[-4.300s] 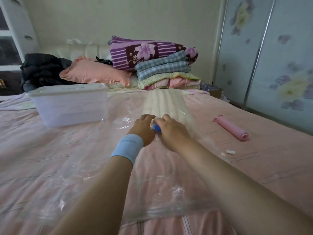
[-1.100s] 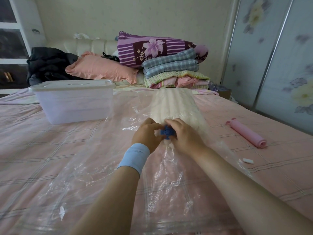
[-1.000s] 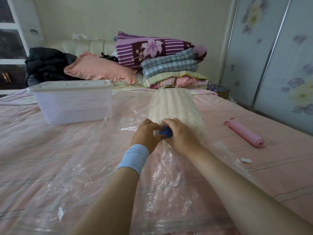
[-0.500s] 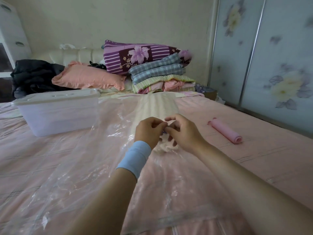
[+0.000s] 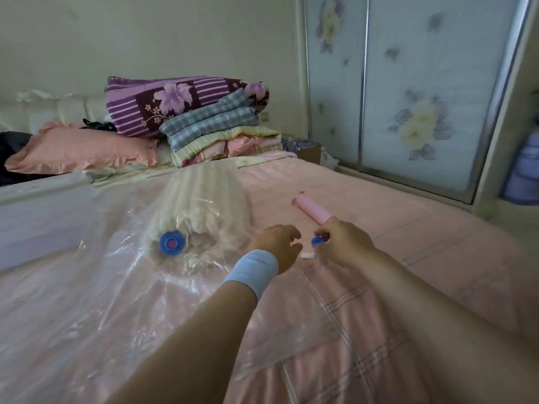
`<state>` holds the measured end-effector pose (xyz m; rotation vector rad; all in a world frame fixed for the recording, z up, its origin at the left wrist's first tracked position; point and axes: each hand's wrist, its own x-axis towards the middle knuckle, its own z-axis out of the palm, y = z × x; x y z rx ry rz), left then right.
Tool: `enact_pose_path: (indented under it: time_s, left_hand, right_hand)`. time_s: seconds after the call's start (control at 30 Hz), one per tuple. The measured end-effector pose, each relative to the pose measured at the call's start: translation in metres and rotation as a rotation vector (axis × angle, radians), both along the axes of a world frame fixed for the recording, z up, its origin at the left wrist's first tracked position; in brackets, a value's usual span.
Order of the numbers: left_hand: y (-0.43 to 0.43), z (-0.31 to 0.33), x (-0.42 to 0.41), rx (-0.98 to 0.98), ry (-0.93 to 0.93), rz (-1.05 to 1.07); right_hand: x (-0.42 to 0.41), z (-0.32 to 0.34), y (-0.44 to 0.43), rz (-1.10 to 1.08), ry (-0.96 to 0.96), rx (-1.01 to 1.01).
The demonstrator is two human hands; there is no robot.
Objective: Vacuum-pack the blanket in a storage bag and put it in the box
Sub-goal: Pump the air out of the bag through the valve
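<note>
Pink bedsheet (image 5: 423, 258): blanket (image 5: 201, 202) in storage bag (image 5: 87, 293), ctr-left of frame, valve (image 5: 172, 243) uncapped, prob. for pumping. R hand (image 5: 345, 246) pinches blue cap (image 5: 318, 240) near pink pump (image 5: 313, 210); L hand (image 5: 275, 243) loose, empty.

Colour check: pinks, cream, a few blues.
Bed sheet (image 5: 408, 258) was pale pink with thin plaid lines; storage bag (image 5: 87, 287) clear and glossy; blanket (image 5: 201, 205) cream, ribbed in stripes; valve (image 5: 172, 243) blue with a pink centre; cap (image 5: 318, 240) blue; pump (image 5: 313, 208) pink; clip (image 5: 307, 256) white; wristband (image 5: 252, 268) light blue; box (image 5: 43, 199) translucent white. Pillow (image 5: 78, 150) was salmon pink; quilt (image 5: 175, 103) purple, white-striped with lilac flowers; folded throw (image 5: 210, 121) grey-and-white check; wardrobe doors (image 5: 423, 97) frosted pale blue with yellow and mauve flowers.
</note>
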<state>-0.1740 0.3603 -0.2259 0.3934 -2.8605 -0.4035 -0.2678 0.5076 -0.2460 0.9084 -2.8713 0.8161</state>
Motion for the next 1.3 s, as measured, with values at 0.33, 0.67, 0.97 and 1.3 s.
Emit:
enact_pose_path:
  time_s: [0.33, 0.67, 0.97, 1.3]
  left_hand:
    - [0.006, -0.018, -0.087, 0.123, -0.047, 0.066]
    - [0.014, -0.015, -0.129, 0.722, 0.035, 0.138]
    - [-0.004, 0.003, -0.08, 0.696, 0.275, 0.167]
    - [-0.037, 0.036, 0.043, 0.648, 0.518, 0.07]
  right_hand:
    - [-0.062, -0.027, -0.002, -0.165, 0.029, -0.083]
    - [-0.059, -0.008, -0.028, -0.106, -0.437, -0.46]
    - [-0.041, 0.016, -0.054, -0.189, -0.747, -0.855]
    - [0.044, 0.051, -0.073, 0.096, -0.939, -0.765]
